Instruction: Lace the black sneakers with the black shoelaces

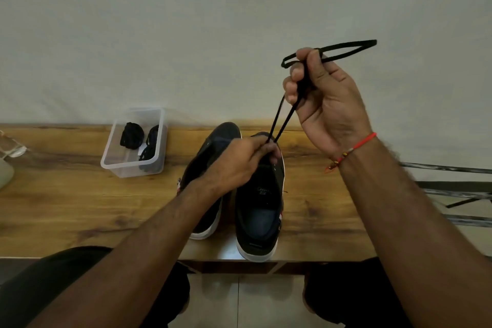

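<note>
Your right hand (323,93) grips the flat woven shoelace (282,120) high above the bench, its slack looped past your fingers. Both strands run taut, down and leftward, to your left hand (239,162), which pinches them at the right sneaker's (259,210) toe end, near the bench's far edge (80,128).

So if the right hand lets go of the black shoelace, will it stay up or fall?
Likely it falls: the shoelace looks thin and floppy, taut only between the right hand and left hand. Probably very light; its loop droops sideways.
</note>
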Tool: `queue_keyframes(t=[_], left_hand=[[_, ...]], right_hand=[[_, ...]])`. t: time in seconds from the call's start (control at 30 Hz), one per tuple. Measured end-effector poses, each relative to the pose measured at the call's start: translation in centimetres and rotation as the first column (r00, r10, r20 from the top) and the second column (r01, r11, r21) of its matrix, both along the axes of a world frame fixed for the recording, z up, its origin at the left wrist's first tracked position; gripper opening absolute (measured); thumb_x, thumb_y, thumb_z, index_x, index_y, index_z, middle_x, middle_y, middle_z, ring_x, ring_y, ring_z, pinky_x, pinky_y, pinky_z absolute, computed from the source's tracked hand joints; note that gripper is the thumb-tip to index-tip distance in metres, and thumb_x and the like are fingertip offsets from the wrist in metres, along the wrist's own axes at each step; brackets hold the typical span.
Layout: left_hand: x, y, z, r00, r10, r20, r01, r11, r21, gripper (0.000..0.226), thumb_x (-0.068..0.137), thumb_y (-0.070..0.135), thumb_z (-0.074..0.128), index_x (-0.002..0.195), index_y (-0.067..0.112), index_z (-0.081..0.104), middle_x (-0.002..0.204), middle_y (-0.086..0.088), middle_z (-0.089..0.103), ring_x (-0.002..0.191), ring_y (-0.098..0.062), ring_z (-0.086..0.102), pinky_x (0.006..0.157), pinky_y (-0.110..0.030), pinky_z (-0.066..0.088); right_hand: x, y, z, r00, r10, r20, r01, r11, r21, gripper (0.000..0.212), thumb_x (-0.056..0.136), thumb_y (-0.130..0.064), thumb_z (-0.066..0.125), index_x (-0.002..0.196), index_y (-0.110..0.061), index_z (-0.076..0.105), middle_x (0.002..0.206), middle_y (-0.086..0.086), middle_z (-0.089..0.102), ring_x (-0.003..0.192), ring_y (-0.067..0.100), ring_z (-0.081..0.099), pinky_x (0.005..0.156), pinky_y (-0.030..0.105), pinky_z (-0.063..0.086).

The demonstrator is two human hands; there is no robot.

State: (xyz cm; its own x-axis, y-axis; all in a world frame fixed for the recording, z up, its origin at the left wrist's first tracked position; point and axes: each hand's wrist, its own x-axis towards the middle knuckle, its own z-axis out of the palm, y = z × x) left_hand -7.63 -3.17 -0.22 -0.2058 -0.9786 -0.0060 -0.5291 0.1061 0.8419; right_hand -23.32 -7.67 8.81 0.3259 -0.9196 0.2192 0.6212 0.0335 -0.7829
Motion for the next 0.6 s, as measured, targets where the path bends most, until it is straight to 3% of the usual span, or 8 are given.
queue_keyframes(t=[0.07,0.13,0.23,0.37,0.47,0.53,0.6], left_hand=[[-0.1,-0.1,1.0,0.99,0.089,-0.113,-0.104,0.984,-0.141,0.03,0.108,0.016,0.044,0.089,0.027,0.064,0.078,0.011,0.065,0.078,-0.004,0.064,0.079,-0.016,0.047],[-0.1,-0.3,2.6,0.954,0.098,-0.285,-0.167,0.959,-0.229,0.03,0.109,0.018,0.042,0.087,0.026,0.06,0.07,0.011,0.056,0.075,-0.017,0.062,0.077,-0.027,0.05],[-0.7,0.1,5.2,0.818,0.059,-0.573,-0.228,0.947,-0.228,0.03,0.11,0.02,0.039,0.089,0.018,0.059,0.068,0.009,0.05,0.07,-0.016,0.056,0.073,-0.032,0.052],[-0.4,0.2,6.5,0.743,0.117,-0.659,-0.311,0.932,-0.186,0.031,0.111,0.023,0.038,0.088,0.017,0.059,0.068,0.008,0.049,0.067,-0.01,0.051,0.074,-0.032,0.049],[0.1,0.3,7.4,0.669,0.104,-0.736,-0.341,0.923,-0.18,0.03,0.109,0.024,0.038,0.088,0.018,0.058,0.066,0.01,0.048,0.064,-0.008,0.046,0.071,-0.033,0.044],[0.4,0.5,8.6,0.657,0.067,-0.75,-0.358,0.905,-0.232,0.031,0.109,0.024,0.037,0.089,0.02,0.06,0.067,0.01,0.05,0.065,-0.01,0.047,0.07,-0.036,0.043],[0.9,0.8,9.7,0.754,0.067,-0.653,-0.375,0.861,-0.344,0.032,0.111,0.021,0.037,0.093,0.019,0.064,0.072,0.004,0.056,0.069,-0.016,0.053,0.071,-0.037,0.047]], right_hand=[[-0.4,-0.4,-0.6,0.993,-0.073,-0.096,0.075,0.997,0.022,0.021,0.106,-0.017,0.046,0.104,-0.006,0.063,0.082,0.006,0.066,0.077,0.023,0.065,0.067,0.03,0.055],[-0.5,-0.9,-1.9,0.934,-0.148,-0.326,0.168,0.985,0.033,0.02,0.105,-0.021,0.049,0.103,-0.009,0.065,0.094,0.008,0.073,0.089,0.027,0.069,0.073,0.033,0.057],[0.2,-0.7,-3.8,0.841,-0.064,-0.537,0.151,0.981,0.12,0.019,0.103,-0.027,0.054,0.099,-0.013,0.065,0.097,0.004,0.074,0.095,0.03,0.069,0.076,0.039,0.058],[1.2,0.6,-3.4,0.812,0.242,-0.53,-0.086,0.95,0.302,0.025,0.105,-0.032,0.047,0.104,-0.011,0.061,0.085,0.004,0.074,0.071,0.025,0.073,0.077,0.044,0.059],[1.3,1.1,-2.8,0.792,0.292,-0.535,-0.165,0.948,0.273,0.029,0.105,-0.034,0.046,0.107,-0.008,0.058,0.075,0.009,0.065,0.058,0.025,0.061,0.067,0.043,0.059],[1.4,1.2,-2.5,0.808,0.274,-0.521,-0.184,0.958,0.219,0.027,0.105,-0.034,0.048,0.1,-0.009,0.058,0.065,0.005,0.05,0.051,0.017,0.041,0.054,0.035,0.048],[1.3,1.2,-2.0,0.844,0.264,-0.467,-0.209,0.963,0.168,0.027,0.104,-0.034,0.048,0.094,-0.012,0.06,0.061,0.001,0.04,0.051,0.014,0.028,0.048,0.028,0.028]])
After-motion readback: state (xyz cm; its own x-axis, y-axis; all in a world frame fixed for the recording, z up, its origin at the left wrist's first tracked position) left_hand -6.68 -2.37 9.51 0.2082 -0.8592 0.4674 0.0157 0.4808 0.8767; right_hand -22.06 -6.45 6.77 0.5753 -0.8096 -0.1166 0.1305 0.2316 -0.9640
